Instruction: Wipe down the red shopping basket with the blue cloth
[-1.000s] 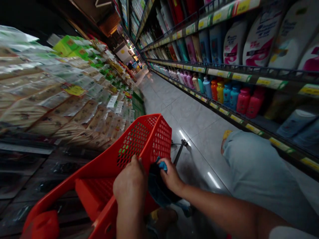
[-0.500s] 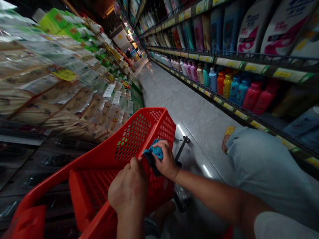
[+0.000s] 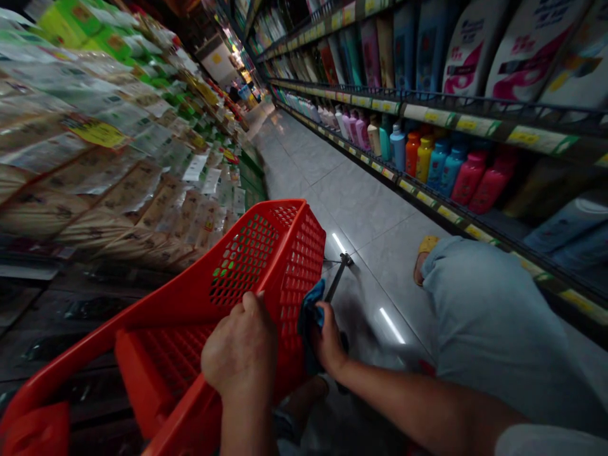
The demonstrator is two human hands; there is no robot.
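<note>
A red plastic shopping cart (image 3: 266,253) with perforated sides is tilted across the lower left of the head view. My left hand (image 3: 242,345) is closed around the cart's near top rim. Held in my right hand (image 3: 330,339) is a crumpled blue cloth (image 3: 311,310), partly dark, against the outer perforated side of the cart. The fingers behind the cloth are partly hidden. A dark metal leg of the cart (image 3: 336,282) with a caster reaches out onto the floor beyond the cloth.
Shelves with shampoo bottles (image 3: 468,57) and small coloured bottles (image 3: 469,177) line the right. Stacked packaged goods (image 3: 90,190) rise on the left. Grey floor tiles (image 3: 332,183) run between them. A bent knee in light blue trousers (image 3: 489,316) is at right.
My right hand has moved down the outside of the cart's side with the cloth, away from the top rim. My left hand still grips the rim. The view has shifted slightly.
</note>
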